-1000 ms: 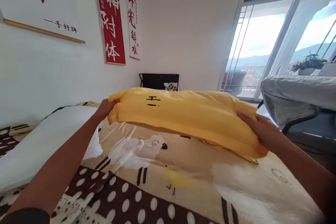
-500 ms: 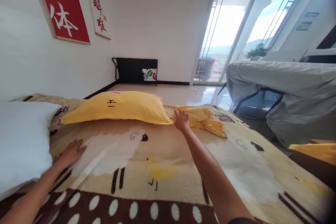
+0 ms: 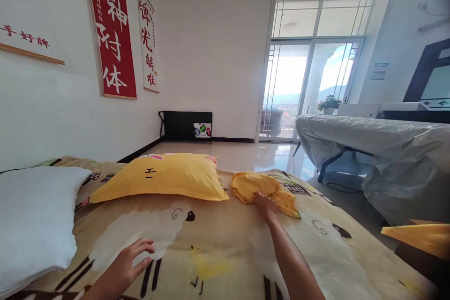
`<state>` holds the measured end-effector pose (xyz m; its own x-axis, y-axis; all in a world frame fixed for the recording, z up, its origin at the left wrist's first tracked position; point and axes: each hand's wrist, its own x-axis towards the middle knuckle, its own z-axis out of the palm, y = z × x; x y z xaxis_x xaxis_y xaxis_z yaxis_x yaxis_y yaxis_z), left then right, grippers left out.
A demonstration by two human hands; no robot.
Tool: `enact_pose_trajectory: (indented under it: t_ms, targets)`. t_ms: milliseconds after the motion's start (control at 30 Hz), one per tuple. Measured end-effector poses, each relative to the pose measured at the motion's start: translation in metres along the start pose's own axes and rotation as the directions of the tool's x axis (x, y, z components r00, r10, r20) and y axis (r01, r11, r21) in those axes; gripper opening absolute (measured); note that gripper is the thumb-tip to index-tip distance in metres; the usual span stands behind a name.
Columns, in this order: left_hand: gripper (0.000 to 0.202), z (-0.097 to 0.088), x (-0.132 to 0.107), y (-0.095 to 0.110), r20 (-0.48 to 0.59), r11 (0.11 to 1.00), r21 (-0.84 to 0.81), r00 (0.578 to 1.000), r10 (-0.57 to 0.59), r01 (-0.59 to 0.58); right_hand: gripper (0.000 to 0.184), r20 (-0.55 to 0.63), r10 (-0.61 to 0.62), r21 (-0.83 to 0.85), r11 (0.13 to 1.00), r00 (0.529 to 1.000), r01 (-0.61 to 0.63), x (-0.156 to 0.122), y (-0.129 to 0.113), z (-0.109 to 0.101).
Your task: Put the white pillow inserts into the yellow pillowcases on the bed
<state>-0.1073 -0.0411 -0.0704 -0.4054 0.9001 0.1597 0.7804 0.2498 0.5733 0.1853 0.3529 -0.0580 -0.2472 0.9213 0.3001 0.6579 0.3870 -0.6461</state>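
A yellow pillow (image 3: 165, 177) lies on the sheep-patterned blanket (image 3: 218, 243) covering the bed. Just to its right lies a crumpled yellow cloth (image 3: 262, 186). My right hand (image 3: 266, 203) reaches out along the blanket and rests on the near edge of that cloth; its fingers are partly hidden by the folds. My left hand (image 3: 132, 257) lies on the blanket at the lower left with its fingers spread, holding nothing. A white pillow (image 3: 33, 218) sits at the far left, close to my left hand.
Red and white banners (image 3: 111, 33) hang on the left wall. A low black stand (image 3: 185, 125) is by the far wall. Grey-covered furniture (image 3: 379, 150) stands to the right of the bed, with glass doors (image 3: 302, 89) behind. A yellow edge (image 3: 418, 236) shows at lower right.
The yellow pillow, held up in both hands a second ago, now lies on the bed. My right hand has moved onto the crumpled yellow cloth. My left hand has shifted right over the blanket.
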Motion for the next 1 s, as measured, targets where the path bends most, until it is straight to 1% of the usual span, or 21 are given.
enact_pose_trajectory:
  t_ms: [100, 167, 233, 300, 367, 433, 500, 533, 567, 600, 633, 667, 700, 733, 767, 800, 833, 867, 900, 967, 1000]
  targets:
    - [0.038, -0.003, -0.004, 0.037, 0.050, 0.995, -0.097, 0.998, 0.041, -0.036, 0.026, -0.033, -0.012, 0.174, 0.985, 0.999, 0.017, 0.002, -0.021, -0.025]
    - [0.040, -0.007, -0.002, 0.064, 0.080, 0.989, -0.140, 0.995, 0.064, -0.053, 0.026, -0.050, -0.047, 0.314, 0.947, 0.998, 0.060, 0.001, -0.043, -0.048]
    - [0.039, -0.011, 0.003, 0.092, 0.078, 0.979, -0.189, 0.993, 0.085, -0.069, 0.028, -0.044, -0.108, 0.465, 0.878, 0.993, 0.117, -0.002, -0.073, -0.078]
    - [0.039, -0.015, 0.012, 0.119, 0.075, 0.965, -0.241, 0.990, 0.122, -0.101, 0.032, -0.030, -0.183, 0.603, 0.781, 0.983, 0.164, -0.007, -0.106, -0.113]
    - [0.049, -0.015, 0.026, 0.145, 0.046, 0.941, -0.310, 0.987, 0.155, -0.134, 0.037, -0.029, -0.254, 0.697, 0.688, 0.967, 0.202, -0.017, -0.142, -0.153]
    - [0.077, -0.010, 0.041, 0.174, -0.016, 0.902, -0.407, 0.989, 0.149, -0.143, 0.040, -0.043, -0.317, 0.769, 0.595, 0.947, 0.234, -0.032, -0.177, -0.192]
    - [0.107, -0.001, 0.053, 0.211, -0.067, 0.840, -0.525, 0.990, 0.120, -0.138, 0.039, -0.056, -0.382, 0.839, 0.483, 0.923, 0.251, -0.051, -0.211, -0.229]
    - [0.116, 0.005, 0.057, 0.233, -0.081, 0.798, -0.583, 0.988, 0.129, -0.152, 0.038, -0.061, -0.416, 0.868, 0.427, 0.907, 0.254, -0.062, -0.226, -0.246]
    - [0.118, 0.011, 0.059, 0.255, -0.100, 0.754, -0.630, 0.982, 0.158, -0.185, 0.036, -0.067, -0.450, 0.890, 0.377, 0.891, 0.258, -0.073, -0.240, -0.261]
    - [0.116, 0.016, 0.059, 0.277, -0.136, 0.714, -0.659, 0.971, 0.196, -0.236, 0.034, -0.077, -0.479, 0.900, 0.343, 0.874, 0.268, -0.084, -0.253, -0.275]
    - [0.110, 0.019, 0.057, 0.298, -0.199, 0.687, -0.661, 0.953, 0.227, -0.302, 0.032, -0.092, -0.502, 0.900, 0.327, 0.860, 0.287, -0.095, -0.263, -0.287]
    - [0.100, 0.021, 0.054, 0.316, -0.290, 0.679, -0.634, 0.928, 0.235, -0.370, 0.029, -0.112, -0.519, 0.895, 0.318, 0.847, 0.313, -0.105, -0.271, -0.299]
    - [0.089, 0.020, 0.050, 0.331, -0.396, 0.699, -0.576, 0.893, 0.215, -0.424, 0.025, -0.135, -0.530, 0.886, 0.314, 0.837, 0.341, -0.114, -0.278, -0.311]
    - [0.075, 0.018, 0.047, 0.341, -0.494, 0.748, -0.489, 0.850, 0.186, -0.448, 0.021, -0.162, -0.536, 0.873, 0.314, 0.829, 0.374, -0.123, -0.282, -0.322]
    - [0.061, 0.013, 0.043, 0.347, -0.569, 0.807, -0.393, 0.806, 0.163, -0.441, 0.017, -0.194, -0.538, 0.856, 0.316, 0.820, 0.410, -0.131, -0.284, -0.333]
    - [0.048, 0.007, 0.041, 0.349, -0.614, 0.858, -0.303, 0.773, 0.157, -0.415, 0.014, -0.231, -0.536, 0.836, 0.318, 0.812, 0.447, -0.137, -0.284, -0.343]
    - [0.038, 0.000, 0.039, 0.347, -0.630, 0.894, -0.228, 0.759, 0.166, -0.385, 0.011, -0.273, -0.529, 0.813, 0.320, 0.803, 0.487, -0.142, -0.282, -0.353]
    - [0.033, -0.009, 0.038, 0.343, -0.626, 0.918, -0.172, 0.759, 0.178, -0.357, 0.008, -0.318, -0.519, 0.787, 0.323, 0.794, 0.526, -0.146, -0.279, -0.363]
    - [0.029, -0.017, 0.038, 0.336, -0.611, 0.933, -0.137, 0.770, 0.184, -0.331, 0.007, -0.363, -0.502, 0.759, 0.329, 0.785, 0.562, -0.148, -0.274, -0.372]
    - [0.021, -0.037, 0.038, 0.318, -0.562, 0.954, -0.121, 0.811, 0.162, -0.274, 0.004, -0.437, -0.450, 0.704, 0.368, 0.779, 0.608, -0.145, -0.259, -0.389]
    - [0.016, -0.048, 0.038, 0.308, -0.531, 0.964, -0.115, 0.835, 0.145, -0.241, 0.004, -0.463, -0.412, 0.674, 0.412, 0.785, 0.613, -0.141, -0.250, -0.397]
